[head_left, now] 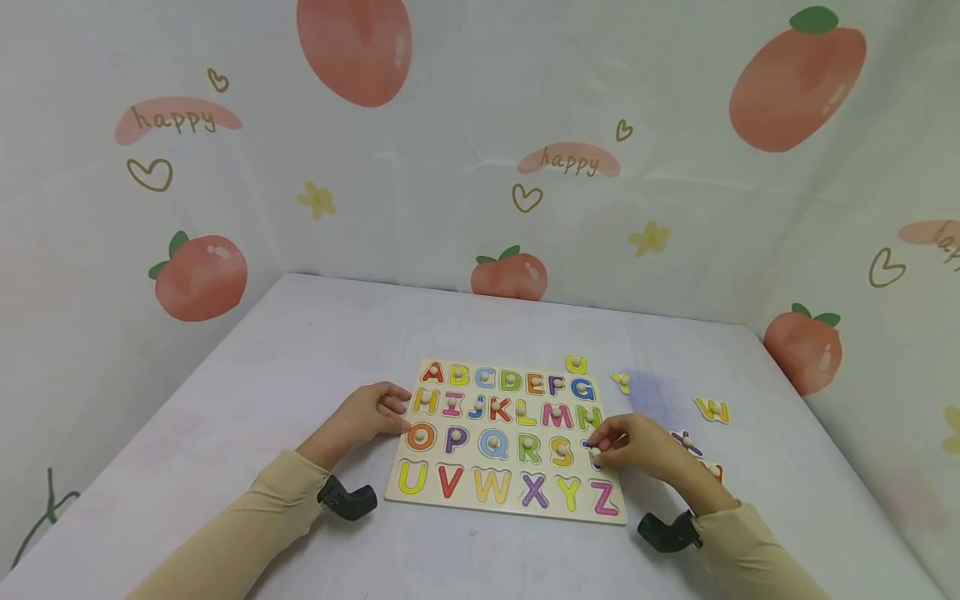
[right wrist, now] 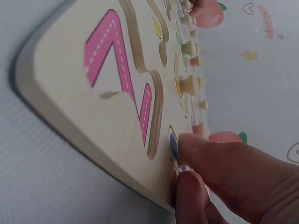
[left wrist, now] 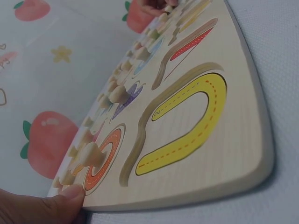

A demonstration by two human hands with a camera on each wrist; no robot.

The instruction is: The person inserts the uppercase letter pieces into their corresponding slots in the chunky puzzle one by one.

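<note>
A wooden alphabet puzzle board lies on the table, with knobbed letters filling its upper rows. Along the bottom row, the printed U to Z recesses hold no pieces. My right hand pinches the blue T piece at its slot, right of the S piece; the fingers partly cover it. At the board's left edge rests my left hand, fingers loosely bent. The left wrist view shows its thumb touching the edge beside the orange O piece.
Loose letters lie around the board's right side: a yellow U at its top edge, a yellow Y, a yellow-orange W. A purple piece and a red piece are partly behind my right forearm.
</note>
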